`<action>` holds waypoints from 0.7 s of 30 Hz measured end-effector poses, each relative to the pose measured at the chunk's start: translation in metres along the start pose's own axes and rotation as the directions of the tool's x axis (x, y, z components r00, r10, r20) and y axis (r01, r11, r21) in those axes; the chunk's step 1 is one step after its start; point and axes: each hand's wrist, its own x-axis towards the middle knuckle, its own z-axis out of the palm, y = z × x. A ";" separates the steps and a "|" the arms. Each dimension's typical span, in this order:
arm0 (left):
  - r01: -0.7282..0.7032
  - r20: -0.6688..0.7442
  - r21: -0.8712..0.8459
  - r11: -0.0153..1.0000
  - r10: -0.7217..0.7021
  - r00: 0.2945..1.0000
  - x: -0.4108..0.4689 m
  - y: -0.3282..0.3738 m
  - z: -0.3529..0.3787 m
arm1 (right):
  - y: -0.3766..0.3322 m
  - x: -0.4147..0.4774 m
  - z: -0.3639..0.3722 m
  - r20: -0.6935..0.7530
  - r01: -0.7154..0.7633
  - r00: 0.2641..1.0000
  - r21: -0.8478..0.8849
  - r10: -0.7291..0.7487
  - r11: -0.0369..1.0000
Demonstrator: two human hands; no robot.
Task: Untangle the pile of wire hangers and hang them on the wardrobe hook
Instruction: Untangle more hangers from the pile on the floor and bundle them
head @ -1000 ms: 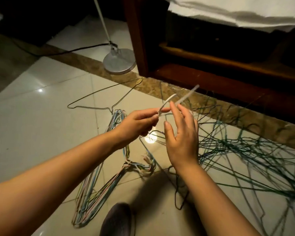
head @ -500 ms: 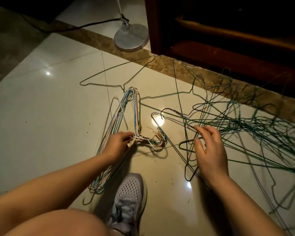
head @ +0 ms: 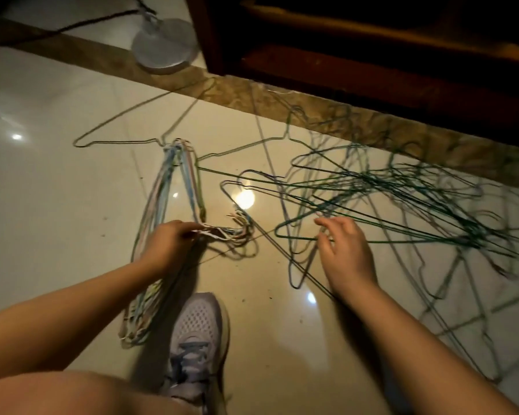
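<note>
A neat stack of pastel wire hangers (head: 165, 190) lies on the tiled floor left of centre, its hooks pointing right. My left hand (head: 168, 244) grips this stack at the necks just below the hooks. A tangled pile of green wire hangers (head: 402, 199) spreads over the floor to the right. My right hand (head: 345, 253) hovers over the near edge of that tangle, fingers spread and relaxed, touching a green wire. A single green hanger (head: 126, 139) lies apart, above the pastel stack. No wardrobe hook is in view.
A dark wooden piece of furniture (head: 372, 55) stands along the far side behind a brown marble strip. A round metal lamp base (head: 165, 46) with a black cable sits at the top left. My grey sneaker (head: 198, 333) and bare knee are at the bottom.
A second ago both hands held a white hanger up in the air. Now the left hand is down on the pastel stack, and the right hand has dropped to the green tangle.
</note>
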 end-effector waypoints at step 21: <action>-0.299 0.037 0.334 0.894 0.305 0.952 0.012 0.098 0.026 | 0.108 -0.038 -0.009 -0.136 -0.415 0.910 -0.272 0.393 0.868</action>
